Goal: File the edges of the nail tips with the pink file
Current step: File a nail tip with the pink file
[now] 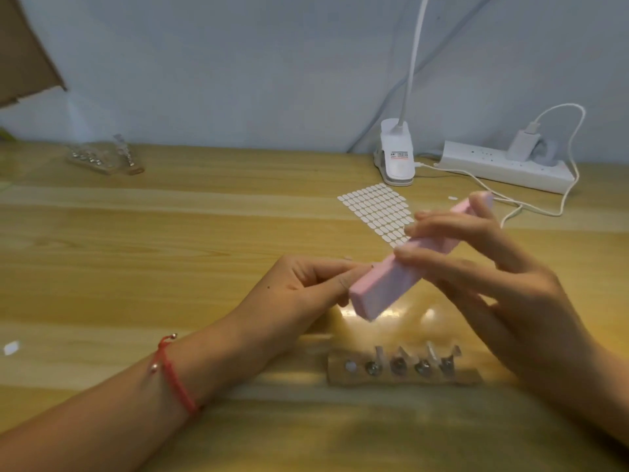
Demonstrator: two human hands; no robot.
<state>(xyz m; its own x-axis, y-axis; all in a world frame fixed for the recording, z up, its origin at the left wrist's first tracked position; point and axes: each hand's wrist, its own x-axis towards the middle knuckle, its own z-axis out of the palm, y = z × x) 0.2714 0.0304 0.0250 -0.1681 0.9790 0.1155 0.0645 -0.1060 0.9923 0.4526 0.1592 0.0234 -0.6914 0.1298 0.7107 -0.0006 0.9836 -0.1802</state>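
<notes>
Head cam: pink file [401,270] gets clamped in the right hand [510,284]'s curled fingers [442,226], near end touched by the left hand [299,287]'s pinched-together fingertips [350,267].

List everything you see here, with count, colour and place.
file: one, pink, held above table centre
holders: two, wooden with clips, one near front, one far left
sticker sheet: one, white, behind the file
clip lamp: one, white, table's back
power strip: one, white, back right, charger plugged in
cable: one, white, looping from charger
cardboard: one, brown, top left
table: one, light wood
bracelet: one, red, left wrist
left hand: fingers pinch a tiny thing, likely a nail tip, at file's near end
right hand: fingers grip the file's far half
</notes>
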